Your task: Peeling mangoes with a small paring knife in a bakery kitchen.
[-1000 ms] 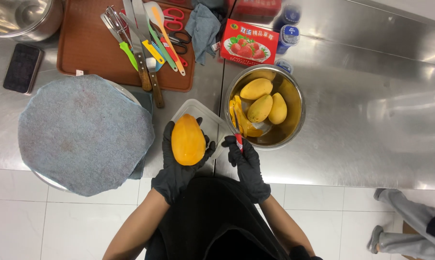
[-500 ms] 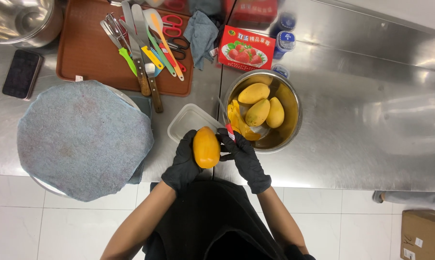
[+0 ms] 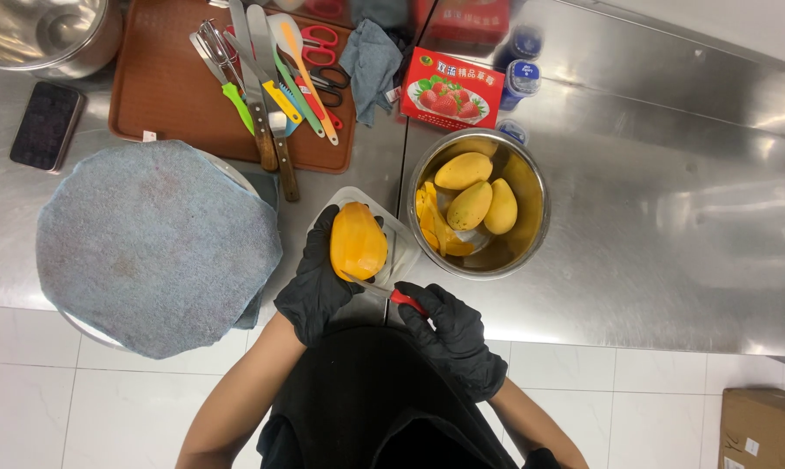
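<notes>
Peeled mango (image 3: 358, 241), bright orange and smooth, sitting upright in the gloved left hand (image 3: 319, 282), fingers wrapped round its left side and bottom, held over a clear tub (image 3: 399, 246) at the table (image 3: 653, 217) edge. Right hand (image 3: 453, 334), also black-gloved, closed on a red-handled peeler (image 3: 407, 301) touching the mango's lower end. Going left to right otherwise: phone (image 3: 47, 125), big round tray under a grey cloth (image 3: 154, 245), brown tray (image 3: 171, 87) with knives, scissors and spatulas, then the tub, then a steel bowl (image 3: 531, 187) with three unpeeled mangoes (image 3: 477, 193) and yellow peel strips. Red strawberry box (image 3: 451, 89) just behind the bowl. Bowl rim right beside the tub, pretty cramped there.
</notes>
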